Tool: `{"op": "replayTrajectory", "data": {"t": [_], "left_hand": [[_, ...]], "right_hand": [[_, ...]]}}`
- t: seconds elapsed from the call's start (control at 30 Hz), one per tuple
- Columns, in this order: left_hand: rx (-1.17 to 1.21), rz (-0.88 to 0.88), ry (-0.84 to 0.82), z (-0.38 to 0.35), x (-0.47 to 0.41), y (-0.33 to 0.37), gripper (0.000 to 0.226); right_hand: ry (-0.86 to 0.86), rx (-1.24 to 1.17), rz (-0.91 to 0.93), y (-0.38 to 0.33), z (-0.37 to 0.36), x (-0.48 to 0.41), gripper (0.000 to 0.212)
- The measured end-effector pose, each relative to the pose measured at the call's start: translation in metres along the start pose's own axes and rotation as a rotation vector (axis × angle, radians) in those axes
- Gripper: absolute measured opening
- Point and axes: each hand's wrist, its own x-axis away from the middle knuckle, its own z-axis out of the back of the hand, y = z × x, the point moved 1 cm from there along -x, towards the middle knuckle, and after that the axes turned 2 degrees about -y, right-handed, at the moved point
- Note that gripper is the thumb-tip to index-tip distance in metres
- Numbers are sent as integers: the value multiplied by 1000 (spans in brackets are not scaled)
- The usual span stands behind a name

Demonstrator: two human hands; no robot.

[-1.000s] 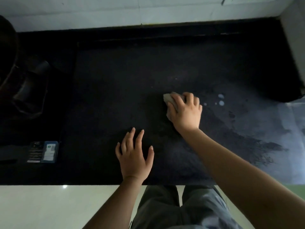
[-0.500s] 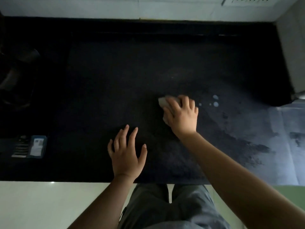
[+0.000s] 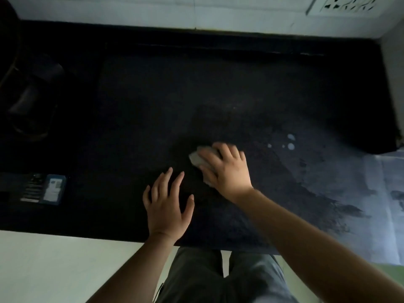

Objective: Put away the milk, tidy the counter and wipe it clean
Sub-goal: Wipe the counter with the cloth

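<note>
A dark stone counter [image 3: 196,95] fills the head view. My right hand [image 3: 227,169] presses a pale grey cloth [image 3: 196,159] flat on the counter near its middle; only the cloth's left edge shows past my fingers. My left hand [image 3: 167,206] lies flat on the counter just left of it and nearer the front edge, fingers spread, holding nothing. A few white milk drops [image 3: 290,146] sit to the right of the cloth. A wet smeared sheen [image 3: 338,193] covers the counter's right part. No milk container is in view.
A small blue packet [image 3: 53,189] lies near the counter's front left. Dark cookware [image 3: 32,95], hard to make out, stands at the far left. A light wall runs behind the counter and a wall corner [image 3: 393,84] closes its right end. Pale floor lies below the front edge.
My right hand has slid the cloth a little toward me and to the left, closer to my left hand. The left hand has stayed flat in place. The camera shifted slightly.
</note>
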Motion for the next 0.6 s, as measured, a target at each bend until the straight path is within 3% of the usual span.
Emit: {"op": "replayTrajectory", "data": {"t": [0.13,0.3,0.47,0.6], "left_hand": [[14,5,4,1,0,1,57],[-35,9,-12,2,-1,2,58],[-71,5,-7,2,2,5,59],[-26,67,86,5,10,24,58]], "right_hand": [[36,44,3,35,14,42,35],[107,-18,-424,40,16,-19,36],[22,1,-46,30,15,25,38],[28,25,-25,74,30,84,36]]}}
